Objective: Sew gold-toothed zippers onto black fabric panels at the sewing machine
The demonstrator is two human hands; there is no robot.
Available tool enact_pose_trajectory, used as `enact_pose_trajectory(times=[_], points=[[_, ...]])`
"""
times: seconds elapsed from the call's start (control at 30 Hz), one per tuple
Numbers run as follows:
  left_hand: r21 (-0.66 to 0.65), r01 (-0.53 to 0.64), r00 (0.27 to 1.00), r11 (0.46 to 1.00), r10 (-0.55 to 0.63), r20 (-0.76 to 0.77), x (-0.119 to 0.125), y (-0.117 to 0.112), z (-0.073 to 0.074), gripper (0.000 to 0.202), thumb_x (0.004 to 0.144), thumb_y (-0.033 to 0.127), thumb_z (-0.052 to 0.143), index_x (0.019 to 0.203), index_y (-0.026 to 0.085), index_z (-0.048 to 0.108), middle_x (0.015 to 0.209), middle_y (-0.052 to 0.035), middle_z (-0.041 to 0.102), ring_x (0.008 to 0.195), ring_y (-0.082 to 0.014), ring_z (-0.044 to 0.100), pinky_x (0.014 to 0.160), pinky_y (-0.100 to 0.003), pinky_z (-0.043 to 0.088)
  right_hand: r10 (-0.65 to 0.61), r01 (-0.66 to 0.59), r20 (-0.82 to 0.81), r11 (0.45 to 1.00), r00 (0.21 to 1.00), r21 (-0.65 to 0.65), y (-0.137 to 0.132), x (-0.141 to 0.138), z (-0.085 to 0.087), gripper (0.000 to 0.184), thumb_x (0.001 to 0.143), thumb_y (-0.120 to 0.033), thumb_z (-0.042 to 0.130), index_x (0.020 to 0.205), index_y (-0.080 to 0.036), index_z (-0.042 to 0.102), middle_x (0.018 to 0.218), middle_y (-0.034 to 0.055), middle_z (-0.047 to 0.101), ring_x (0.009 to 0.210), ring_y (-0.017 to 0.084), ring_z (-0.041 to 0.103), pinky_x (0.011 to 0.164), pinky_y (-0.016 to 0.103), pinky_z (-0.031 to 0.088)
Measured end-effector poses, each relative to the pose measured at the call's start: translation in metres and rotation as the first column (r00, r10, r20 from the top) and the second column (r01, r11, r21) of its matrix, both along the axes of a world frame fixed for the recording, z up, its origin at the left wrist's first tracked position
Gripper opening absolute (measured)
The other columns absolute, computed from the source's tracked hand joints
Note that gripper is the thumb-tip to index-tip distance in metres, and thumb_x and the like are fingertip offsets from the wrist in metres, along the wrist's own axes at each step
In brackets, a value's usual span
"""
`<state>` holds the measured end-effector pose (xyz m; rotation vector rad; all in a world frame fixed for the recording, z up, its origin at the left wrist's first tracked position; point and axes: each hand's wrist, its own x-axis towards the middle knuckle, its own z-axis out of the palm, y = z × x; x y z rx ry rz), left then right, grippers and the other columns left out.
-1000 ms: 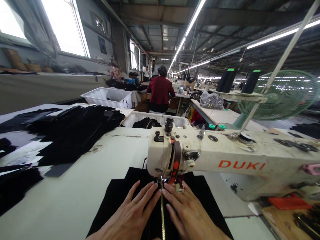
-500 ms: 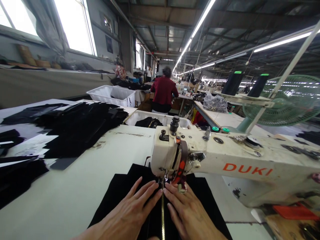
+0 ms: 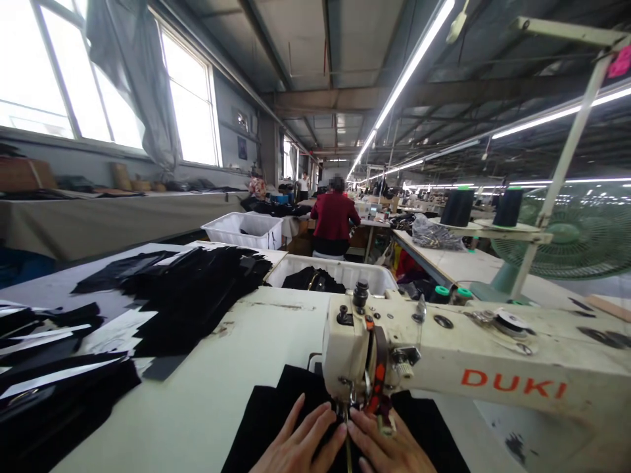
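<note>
Black fabric (image 3: 269, 410) lies flat under the head of the cream sewing machine (image 3: 419, 355). A gold-coloured zipper (image 3: 349, 453) runs down its middle, in line with the presser foot. On the fabric left of the zipper, my left hand (image 3: 305, 441) rests flat, fingers stretched and somewhat spread. My right hand (image 3: 387, 441) lies on the other side, its fingertips close to the needle area and partly behind the machine's front fittings. Both hands press on the cloth without gripping it. The lower ends of the hands and fabric are cut off by the frame.
Piles of black fabric pieces (image 3: 197, 289) cover the table's left part. Beyond the table edge stand white bins (image 3: 377, 279), (image 3: 241, 230). Thread cones (image 3: 457, 209) and a green fan (image 3: 566, 230) are at right. A person in dark red (image 3: 335, 220) sits ahead.
The view has tilted upward and swung left, so machine, fabric and hands appear lower and farther right. My hands stay flat on the cloth either side of the zipper.
</note>
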<state>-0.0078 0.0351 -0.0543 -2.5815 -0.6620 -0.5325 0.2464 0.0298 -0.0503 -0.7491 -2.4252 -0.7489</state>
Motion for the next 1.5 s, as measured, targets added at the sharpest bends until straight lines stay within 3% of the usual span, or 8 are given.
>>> enact_pose_trajectory(times=[0.2,0.33,0.53,0.77,1.03,1.23,1.4,1.5], points=[[0.14,-0.023,0.999,0.99,0.028,-0.03,0.0,0.001,0.009,0.034,0.1,0.024,0.059,0.133,0.017,0.057,0.124,-0.0062,0.068,0.119,-0.0206,0.062,0.109,-0.04,0.042,0.019,-0.02,0.014,0.998,1.0,0.059,0.004,-0.001,0.011,0.024,0.099,-0.027,0.054,0.121,-0.024,0.065,0.117,-0.0042,0.072,0.098,0.012,0.07,0.092,0.022,0.052],[0.183,-0.042,0.995,0.982,0.057,-0.076,-0.003,-0.034,0.02,0.033,0.106,0.033,0.046,0.129,0.015,0.06,0.129,-0.0061,0.067,0.118,-0.0198,0.063,0.106,-0.032,0.046,-0.035,0.039,-0.033,0.994,0.999,0.105,-0.024,-0.008,0.02,0.027,0.098,-0.028,0.051,0.12,-0.02,0.066,0.115,0.0009,0.072,0.097,0.016,0.071,0.09,0.027,0.053],[-0.198,-0.04,0.998,0.979,0.051,0.047,-0.004,-0.128,0.037,0.051,0.101,0.024,0.049,0.149,0.011,0.038,0.145,-0.0115,0.052,0.134,-0.0243,0.048,0.113,-0.039,0.037,-0.13,0.077,-0.116,0.921,0.985,-0.383,-0.126,-0.017,0.031,0.053,0.092,-0.031,0.064,0.139,-0.012,0.051,0.135,0.0093,0.061,0.124,0.021,0.057,0.107,0.034,0.046],[-0.499,0.014,0.969,0.866,0.112,0.22,-0.011,-0.141,0.062,0.061,0.101,0.021,0.045,0.157,0.027,0.022,0.151,-0.0037,0.045,0.138,-0.0221,0.042,0.113,-0.04,0.038,-0.162,0.041,-0.131,0.764,0.978,-0.644,-0.151,-0.023,0.025,0.102,0.073,-0.062,0.079,0.148,-0.008,0.037,0.15,0.0165,0.043,0.141,0.028,0.036,0.12,0.046,0.025],[-0.515,0.011,0.976,0.857,0.102,0.19,-0.015,-0.145,0.063,0.057,0.102,0.022,0.042,0.156,0.03,0.024,0.152,-0.0005,0.045,0.138,-0.0204,0.043,0.111,-0.036,0.04,-0.199,0.096,-0.102,0.783,0.975,-0.615,-0.168,-0.034,0.034,0.059,0.097,-0.03,0.058,0.148,-0.008,0.038,0.15,0.0116,0.045,0.142,0.024,0.034,0.122,0.049,0.019],[-0.378,0.002,0.985,0.926,0.064,0.163,-0.009,-0.152,0.044,0.085,0.08,-0.003,0.038,0.158,0.018,0.015,0.153,-0.0063,0.043,0.142,-0.0218,0.035,0.116,-0.04,0.033,-0.185,0.098,-0.109,0.834,0.977,-0.543,-0.175,-0.038,0.032,0.051,0.102,-0.026,0.049,0.147,-0.005,0.039,0.146,0.0134,0.05,0.14,0.027,0.038,0.121,0.048,0.023],[-0.387,-0.011,0.986,0.922,0.075,0.15,-0.01,-0.152,0.045,0.08,0.081,-0.002,0.038,0.157,0.018,0.022,0.152,-0.0057,0.044,0.142,-0.0207,0.037,0.114,-0.039,0.034,-0.254,0.028,-0.23,0.725,0.939,-0.688,-0.17,-0.037,0.05,0.032,0.1,-0.023,0.049,0.132,-0.018,0.057,0.126,0.0052,0.064,0.125,0.021,0.053,0.118,0.049,0.029],[-0.433,-0.004,0.982,0.901,0.086,0.169,-0.014,-0.152,0.048,0.072,0.086,0.004,0.041,0.155,0.02,0.026,0.151,-0.0049,0.045,0.14,-0.0209,0.038,0.111,-0.038,0.037,-0.35,-0.006,-0.379,0.729,0.857,-0.685,-0.168,-0.045,0.053,0.018,0.097,-0.023,0.055,0.112,-0.022,0.064,0.109,0.0035,0.067,0.113,0.021,0.059,0.115,0.051,0.034]])
